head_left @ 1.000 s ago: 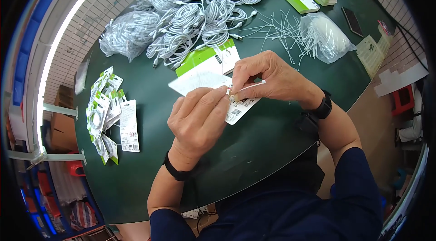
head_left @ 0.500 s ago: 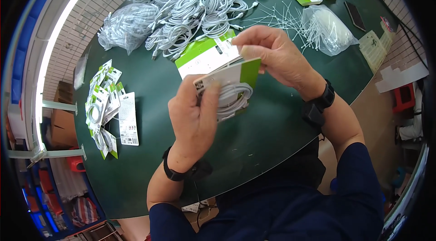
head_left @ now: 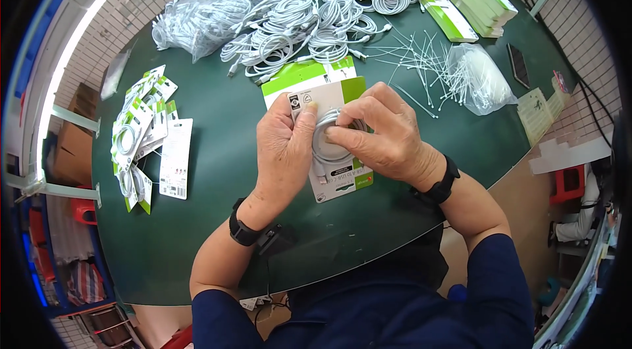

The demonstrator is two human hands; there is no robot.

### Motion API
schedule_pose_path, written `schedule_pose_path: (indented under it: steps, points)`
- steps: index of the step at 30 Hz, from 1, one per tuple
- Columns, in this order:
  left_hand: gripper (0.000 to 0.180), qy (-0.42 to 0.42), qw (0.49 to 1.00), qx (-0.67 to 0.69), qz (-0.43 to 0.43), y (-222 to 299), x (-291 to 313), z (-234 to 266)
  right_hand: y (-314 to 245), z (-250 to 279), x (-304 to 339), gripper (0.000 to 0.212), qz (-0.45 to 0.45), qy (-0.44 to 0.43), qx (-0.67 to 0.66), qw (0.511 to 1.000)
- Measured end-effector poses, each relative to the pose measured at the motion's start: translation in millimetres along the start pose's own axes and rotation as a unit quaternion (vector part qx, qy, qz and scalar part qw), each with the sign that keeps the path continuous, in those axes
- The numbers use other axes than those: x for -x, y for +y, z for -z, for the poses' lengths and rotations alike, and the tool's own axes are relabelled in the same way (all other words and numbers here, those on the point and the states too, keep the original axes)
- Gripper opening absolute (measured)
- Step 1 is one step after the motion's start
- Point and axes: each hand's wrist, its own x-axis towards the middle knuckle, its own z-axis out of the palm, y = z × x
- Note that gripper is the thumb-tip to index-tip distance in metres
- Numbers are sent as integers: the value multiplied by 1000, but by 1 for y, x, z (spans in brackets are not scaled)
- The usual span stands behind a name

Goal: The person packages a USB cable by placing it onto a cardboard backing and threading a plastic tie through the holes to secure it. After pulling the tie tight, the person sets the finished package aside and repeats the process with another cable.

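A white and green backing card [head_left: 339, 180] is held flat above the green table [head_left: 217, 217], with a coiled white cable [head_left: 327, 149] lying on it. My left hand [head_left: 283, 151] grips the card's left side, thumb on its top. The fingers of my right hand [head_left: 382, 132] press the coil onto the card. Just behind them lies a small stack of more green and white cards [head_left: 304, 76]. Both wrists carry black bands.
Several coiled white cables [head_left: 309, 17] are heaped at the far side, some in a clear bag [head_left: 197, 17]. Loose white cable ties [head_left: 421, 59] and a bag of them [head_left: 484, 79] lie right. Finished packed cards [head_left: 141, 138] pile up left. Green boxes [head_left: 480, 0] stand far right.
The card has been turned from tilted upright to lying flat face-up, and both hands came lower and closer to me; the cable coil now sits on the card under my right fingers.
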Motion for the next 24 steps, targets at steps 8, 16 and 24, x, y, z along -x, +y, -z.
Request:
schedule_pose_path:
  steps: [8, 16, 24]
  points:
    - [24, -34, 993, 107, 27, 12, 8, -5, 5, 0, 2, 34, 6, 49, 5, 999]
    - [28, -77, 993, 81, 26, 12, 8, -5, 10, 1, 2, 29, 9, 83, -1, 996]
    - [29, -19, 987, 158, 30, 6, 2, -1, -1, 6, -1, 28, 22, 80, -61, 995]
